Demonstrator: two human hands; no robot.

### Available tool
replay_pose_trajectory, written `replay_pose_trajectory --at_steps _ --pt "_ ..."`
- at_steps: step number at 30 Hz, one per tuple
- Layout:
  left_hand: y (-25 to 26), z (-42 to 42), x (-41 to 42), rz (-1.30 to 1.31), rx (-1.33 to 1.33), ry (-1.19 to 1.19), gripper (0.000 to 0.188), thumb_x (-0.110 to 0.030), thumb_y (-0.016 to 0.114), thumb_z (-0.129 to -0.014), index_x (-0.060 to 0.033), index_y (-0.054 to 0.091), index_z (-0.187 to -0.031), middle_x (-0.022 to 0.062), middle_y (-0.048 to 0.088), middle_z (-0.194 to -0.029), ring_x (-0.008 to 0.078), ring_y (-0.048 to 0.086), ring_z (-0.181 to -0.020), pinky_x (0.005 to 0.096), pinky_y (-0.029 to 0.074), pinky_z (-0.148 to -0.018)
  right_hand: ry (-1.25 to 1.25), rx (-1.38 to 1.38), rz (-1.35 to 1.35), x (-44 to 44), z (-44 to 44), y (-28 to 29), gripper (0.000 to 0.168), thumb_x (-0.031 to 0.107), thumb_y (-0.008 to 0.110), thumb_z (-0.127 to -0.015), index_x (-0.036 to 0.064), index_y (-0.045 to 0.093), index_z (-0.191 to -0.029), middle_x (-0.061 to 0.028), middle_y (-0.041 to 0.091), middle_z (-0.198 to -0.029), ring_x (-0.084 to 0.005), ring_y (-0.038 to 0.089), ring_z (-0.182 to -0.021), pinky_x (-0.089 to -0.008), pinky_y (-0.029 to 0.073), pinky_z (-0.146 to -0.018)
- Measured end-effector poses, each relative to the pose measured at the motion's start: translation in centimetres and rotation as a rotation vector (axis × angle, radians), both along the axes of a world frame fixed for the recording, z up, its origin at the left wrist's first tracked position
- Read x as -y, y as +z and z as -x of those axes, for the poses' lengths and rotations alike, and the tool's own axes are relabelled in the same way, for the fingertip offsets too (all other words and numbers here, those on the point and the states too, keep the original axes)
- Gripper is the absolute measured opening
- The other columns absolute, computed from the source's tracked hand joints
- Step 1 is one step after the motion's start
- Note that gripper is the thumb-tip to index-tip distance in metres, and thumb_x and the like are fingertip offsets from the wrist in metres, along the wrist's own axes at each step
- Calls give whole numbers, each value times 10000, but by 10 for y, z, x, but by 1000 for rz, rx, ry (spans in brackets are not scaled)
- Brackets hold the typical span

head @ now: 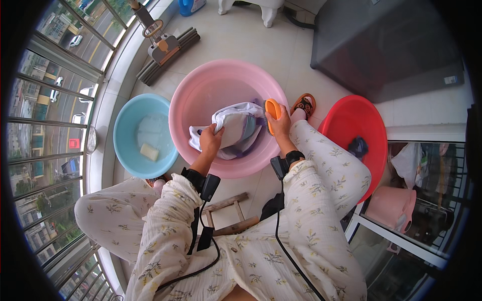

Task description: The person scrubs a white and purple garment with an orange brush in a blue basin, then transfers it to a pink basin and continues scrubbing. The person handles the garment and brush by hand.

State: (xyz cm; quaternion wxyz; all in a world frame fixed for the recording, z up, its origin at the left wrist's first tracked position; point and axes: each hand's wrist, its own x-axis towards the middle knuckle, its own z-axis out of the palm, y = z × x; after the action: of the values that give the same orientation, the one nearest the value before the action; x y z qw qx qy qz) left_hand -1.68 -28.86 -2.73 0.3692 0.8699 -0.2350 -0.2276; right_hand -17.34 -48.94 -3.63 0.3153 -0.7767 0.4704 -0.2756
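Note:
A large pink plastic basin (196,90) stands on the floor before me. My left hand (211,140) grips the edge of a white cloth item with blue and purple parts (229,129), perhaps a garment. It is bunched up inside the basin, and its lower folds rest towards the basin's bottom. My right hand (280,122) holds an orange scrubbing brush (273,109) at the basin's right side. The brush is tilted on edge, its grey bristles facing left towards the cloth. Whether the bristles touch the cloth I cannot tell.
A light blue basin (124,131) at left contains a yellowish soap bar (149,152). At right stands a red basin (367,113) with a dark cloth (357,146). A mop (163,49) lies near the barred window. A grey appliance (384,49) fills the upper right; a wooden stool (233,227) is beneath me.

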Motion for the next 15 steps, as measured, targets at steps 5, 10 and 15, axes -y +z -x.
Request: replay_pose_trajectory --at_steps 5,10,15 --pt "37 -13 8 428 -388 122 235 -207 656 -811 -9 622 -931 54 632 -767 138 586 -704 270 447 -639 -95 183 -127 4 -12 24 520 286 731 -709 55 515 -1122 -125 602 -1024 -280 583 -962 -354 463 -839" --pt "69 -36 -2 664 -785 211 225 -168 624 -845 -25 592 -1016 32 620 -875 128 589 -791 262 479 -693 -159 341 -209 21 -12 38 544 334 735 -719 14 515 -1100 -122 598 -1004 -235 589 -913 -319 466 -807" --pt "57 -56 -13 747 -960 384 237 -164 579 -868 -21 575 -1057 82 631 -955 194 617 -830 328 508 -770 -152 333 -293 21 -14 29 546 342 735 -718 23 514 -1102 -119 601 -1002 -235 588 -922 -323 462 -816"
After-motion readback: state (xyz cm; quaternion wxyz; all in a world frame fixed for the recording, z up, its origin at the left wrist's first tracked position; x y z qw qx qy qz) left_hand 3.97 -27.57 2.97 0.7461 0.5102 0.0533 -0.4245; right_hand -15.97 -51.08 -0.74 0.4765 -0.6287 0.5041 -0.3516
